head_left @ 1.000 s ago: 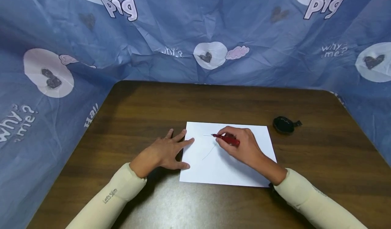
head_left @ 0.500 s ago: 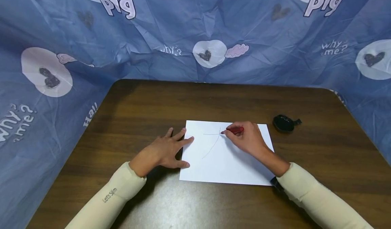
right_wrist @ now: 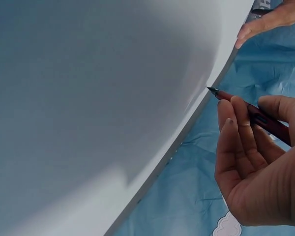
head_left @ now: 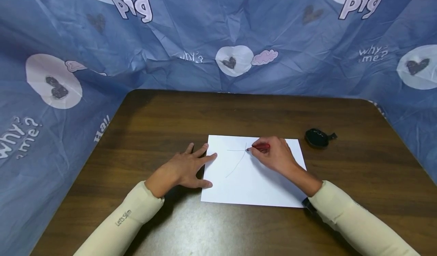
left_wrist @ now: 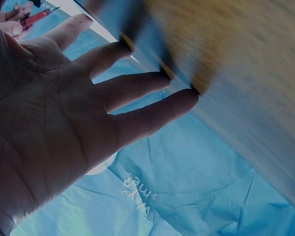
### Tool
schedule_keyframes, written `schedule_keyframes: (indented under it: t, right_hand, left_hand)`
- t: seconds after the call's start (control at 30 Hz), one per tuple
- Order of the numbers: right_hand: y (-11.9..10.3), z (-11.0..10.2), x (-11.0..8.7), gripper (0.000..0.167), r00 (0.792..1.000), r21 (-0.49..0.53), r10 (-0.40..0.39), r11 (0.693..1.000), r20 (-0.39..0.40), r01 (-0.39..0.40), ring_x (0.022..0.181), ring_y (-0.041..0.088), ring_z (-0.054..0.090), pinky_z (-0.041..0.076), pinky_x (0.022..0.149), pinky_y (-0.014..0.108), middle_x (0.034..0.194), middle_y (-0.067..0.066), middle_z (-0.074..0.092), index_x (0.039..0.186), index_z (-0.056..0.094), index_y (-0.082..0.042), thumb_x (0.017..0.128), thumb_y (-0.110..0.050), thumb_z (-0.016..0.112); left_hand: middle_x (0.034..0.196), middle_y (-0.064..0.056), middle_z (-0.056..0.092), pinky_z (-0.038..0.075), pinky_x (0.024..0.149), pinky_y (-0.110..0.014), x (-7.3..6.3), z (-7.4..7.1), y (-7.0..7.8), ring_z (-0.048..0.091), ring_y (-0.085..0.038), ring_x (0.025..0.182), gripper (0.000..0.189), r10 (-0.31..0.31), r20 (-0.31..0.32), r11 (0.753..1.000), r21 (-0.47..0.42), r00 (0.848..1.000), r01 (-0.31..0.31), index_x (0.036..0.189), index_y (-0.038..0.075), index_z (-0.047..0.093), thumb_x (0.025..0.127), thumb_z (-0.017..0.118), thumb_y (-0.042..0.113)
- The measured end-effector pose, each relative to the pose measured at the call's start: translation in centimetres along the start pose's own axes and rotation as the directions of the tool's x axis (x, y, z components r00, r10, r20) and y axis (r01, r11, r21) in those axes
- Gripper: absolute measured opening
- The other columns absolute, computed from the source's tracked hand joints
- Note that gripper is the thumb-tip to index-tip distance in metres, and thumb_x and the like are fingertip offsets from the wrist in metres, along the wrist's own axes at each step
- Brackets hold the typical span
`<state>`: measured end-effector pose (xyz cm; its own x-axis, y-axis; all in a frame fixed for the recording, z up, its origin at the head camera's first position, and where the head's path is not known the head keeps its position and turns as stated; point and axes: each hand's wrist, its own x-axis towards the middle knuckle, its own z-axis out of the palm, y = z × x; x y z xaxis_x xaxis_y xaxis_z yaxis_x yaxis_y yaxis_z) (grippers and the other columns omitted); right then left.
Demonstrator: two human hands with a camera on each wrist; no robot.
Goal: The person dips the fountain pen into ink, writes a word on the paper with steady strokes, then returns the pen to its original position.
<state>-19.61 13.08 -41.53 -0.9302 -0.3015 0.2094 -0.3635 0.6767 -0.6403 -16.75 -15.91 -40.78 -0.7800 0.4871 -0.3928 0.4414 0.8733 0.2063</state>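
Observation:
A white sheet of paper lies on the table, bearing a short horizontal line and a stroke that curves down to the left. My right hand pinches a red fountain pen between thumb and fingers. In the right wrist view the dark nib of the pen points at the paper; in the head view it sits where the two lines cross. With fingers spread, my left hand rests at the paper's left edge, thumb and index fingertip on the sheet and the other fingers toward the wood.
A small black pan-shaped dish with a short handle stands right of the paper's far corner. Under my right sleeve a black object partly shows. Blue printed fabric hangs behind and beside the brown wooden table.
My right hand has shifted right with the pen, and the horizontal line now reaches farther right, to the curved stroke. Over the last half second it barely moved. The left hand stays put.

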Motion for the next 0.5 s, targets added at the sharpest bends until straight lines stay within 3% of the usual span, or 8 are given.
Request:
schedule_keyframes:
  t: [0.5]
  right_hand:
    - [-0.34, 0.08, -0.13, 0.012, 1.000, -0.036, 0.007, 0.999, -0.007, -0.008, 0.080, 0.019, 0.069, 0.053, 0.070, 0.039, 0.085, 0.003, 0.075, 0.093, 0.079, -0.006, 0.087, -0.017, 0.077]
  left_hand:
    - [0.167, -0.007, 0.005, 0.027, 0.103, -0.074, -0.11, -0.06, -0.02, 0.007, -0.052, 0.146, 0.088, -0.006, 0.002, 1.000, -0.001, 1.000, 0.006, 0.160, 0.030, 0.025, 0.088, 0.065, 0.062]
